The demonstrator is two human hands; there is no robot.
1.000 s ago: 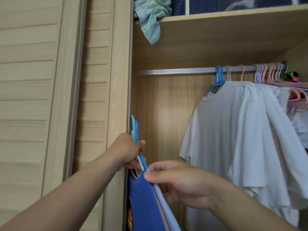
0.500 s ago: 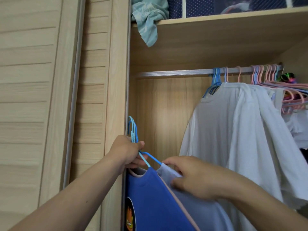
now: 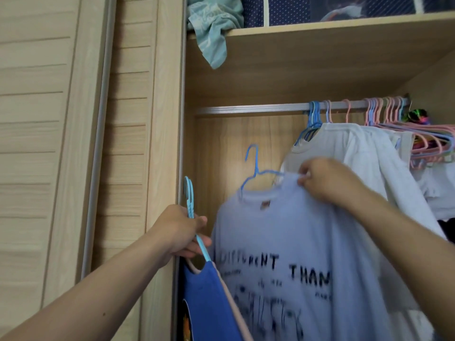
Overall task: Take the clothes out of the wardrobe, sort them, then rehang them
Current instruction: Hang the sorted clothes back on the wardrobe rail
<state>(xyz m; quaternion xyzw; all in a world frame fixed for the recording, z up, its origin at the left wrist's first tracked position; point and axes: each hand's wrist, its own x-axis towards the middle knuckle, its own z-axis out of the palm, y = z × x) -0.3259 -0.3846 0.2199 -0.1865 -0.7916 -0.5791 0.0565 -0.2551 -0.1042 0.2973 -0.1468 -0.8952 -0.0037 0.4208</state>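
My right hand [image 3: 325, 179] pinches the shoulder of a pale lilac T-shirt [image 3: 290, 242] with black lettering, on a blue hanger [image 3: 256, 168], held up in the open wardrobe below the rail [image 3: 246, 110]. My left hand [image 3: 181, 231] grips light blue hangers [image 3: 190, 198] at the wardrobe's left edge. A royal blue T-shirt [image 3: 206, 303] hangs from them below my hand. White T-shirts [image 3: 349, 148] hang on the rail at the right, behind my right hand.
Several empty pink and blue hangers [image 3: 430, 141] crowd the rail's right end. A teal cloth [image 3: 213, 35] droops off the upper shelf [image 3: 344, 25], beside dark dotted storage boxes [image 3: 290, 8]. A sliding slatted door [image 3: 61, 143] fills the left. The rail's left half is bare.
My right hand has pulled the lilac T-shirt and its hanger out of the bunch and lifted it up and to the right. My left hand has stayed at the wardrobe's edge.
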